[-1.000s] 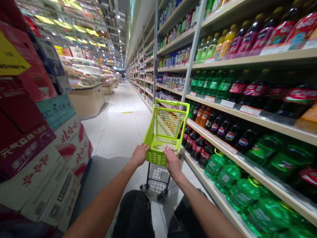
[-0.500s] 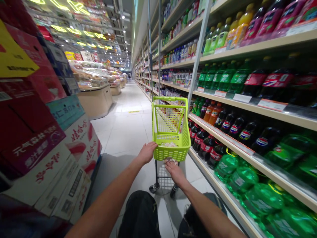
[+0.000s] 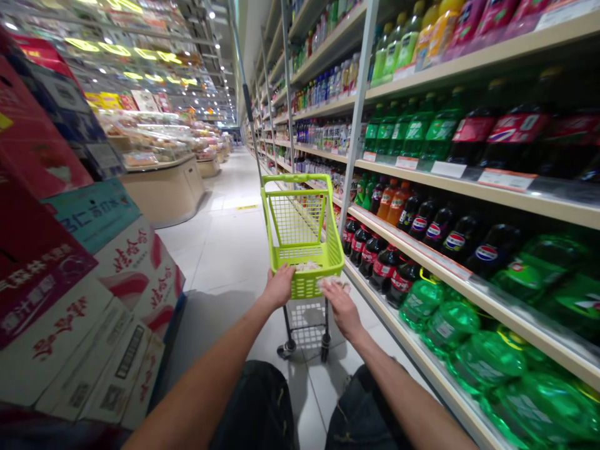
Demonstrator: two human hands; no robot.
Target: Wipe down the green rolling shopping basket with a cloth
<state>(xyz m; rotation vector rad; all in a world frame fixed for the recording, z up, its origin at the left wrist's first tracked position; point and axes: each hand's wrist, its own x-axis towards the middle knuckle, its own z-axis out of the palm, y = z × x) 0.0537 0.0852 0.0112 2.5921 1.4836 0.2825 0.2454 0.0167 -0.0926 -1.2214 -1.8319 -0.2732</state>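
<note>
Step in hand, by the look: wiping the cart (image 3: 307, 289) w/ a cloth (image 3: 334, 283). Cart stands in the aisle, just beside the drinks shelf (image 3: 469, 182). Left hand (image 3: 280, 285): fingers curled on near rim, steadying. Right hand (image 3: 344, 310): fingers closed on cloth at near-right corner. Next pass prob. needs firm left grip so wheels don't roll.

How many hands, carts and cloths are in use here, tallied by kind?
Hands: 2 (left hand, right hand)
Cart: 1
Cloth: 1
Total: 4
</note>
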